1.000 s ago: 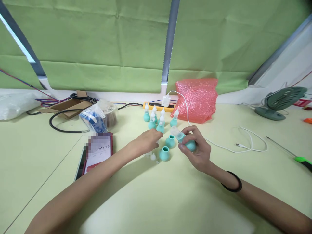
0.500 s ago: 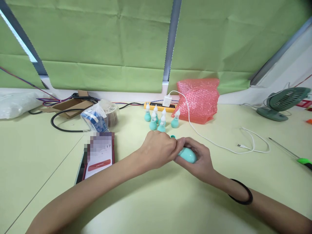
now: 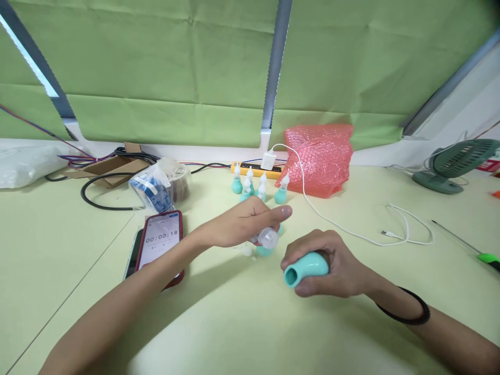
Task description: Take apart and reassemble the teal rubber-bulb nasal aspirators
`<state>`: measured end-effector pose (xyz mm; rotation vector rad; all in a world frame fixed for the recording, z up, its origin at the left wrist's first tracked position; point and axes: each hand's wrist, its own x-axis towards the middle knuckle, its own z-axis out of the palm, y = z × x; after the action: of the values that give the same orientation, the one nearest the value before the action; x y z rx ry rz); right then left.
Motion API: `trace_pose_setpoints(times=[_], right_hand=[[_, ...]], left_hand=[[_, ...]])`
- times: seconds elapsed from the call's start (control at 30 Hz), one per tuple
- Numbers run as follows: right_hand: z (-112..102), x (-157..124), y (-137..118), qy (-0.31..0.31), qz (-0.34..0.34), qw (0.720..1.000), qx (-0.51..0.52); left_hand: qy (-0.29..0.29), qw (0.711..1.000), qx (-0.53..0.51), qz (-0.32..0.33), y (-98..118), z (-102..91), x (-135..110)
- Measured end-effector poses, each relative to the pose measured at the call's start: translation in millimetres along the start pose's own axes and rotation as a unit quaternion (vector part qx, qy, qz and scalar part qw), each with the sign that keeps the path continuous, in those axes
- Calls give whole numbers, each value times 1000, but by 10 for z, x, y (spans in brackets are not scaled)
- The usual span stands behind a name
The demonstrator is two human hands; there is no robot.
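as right hand (image 3: 344, 265) curls, teal bulb (image 3: 312, 264) inside

Right of centre, my right hand (image 3: 340, 263) grips a teal bulb (image 3: 310, 266). Mid-frame, my left hand (image 3: 245, 221) holds a clear piece (image 3: 269, 238).

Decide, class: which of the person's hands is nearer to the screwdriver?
Right: the right hand, around a teal bulb, is left of the screwdriver; the left hand is further left.
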<state>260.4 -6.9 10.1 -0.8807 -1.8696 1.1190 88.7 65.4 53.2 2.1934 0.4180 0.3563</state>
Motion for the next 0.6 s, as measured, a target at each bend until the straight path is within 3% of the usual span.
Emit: trace_pose_setpoints(times=[0.07,0.1,0.2,0.4,0.6], right_hand=[[-73,16,-31,-9,-17,1000,14],[-118,35,-40,-10,-31,999,10],[-277,107,-27,-29,-70,995,-72],[-475,154,143,-55,25,958,-280],[-413,166,327,-43,59,951,-299]], left_hand=[[37,991,127,-22,19,-56,-13],[50,973,220,-49,4,-82,-9],[66,891,425,-148,-156,-143,48],[11,871,444,-211,-545,-169,129],[-48,885,421,-192,-656,-104,133]])
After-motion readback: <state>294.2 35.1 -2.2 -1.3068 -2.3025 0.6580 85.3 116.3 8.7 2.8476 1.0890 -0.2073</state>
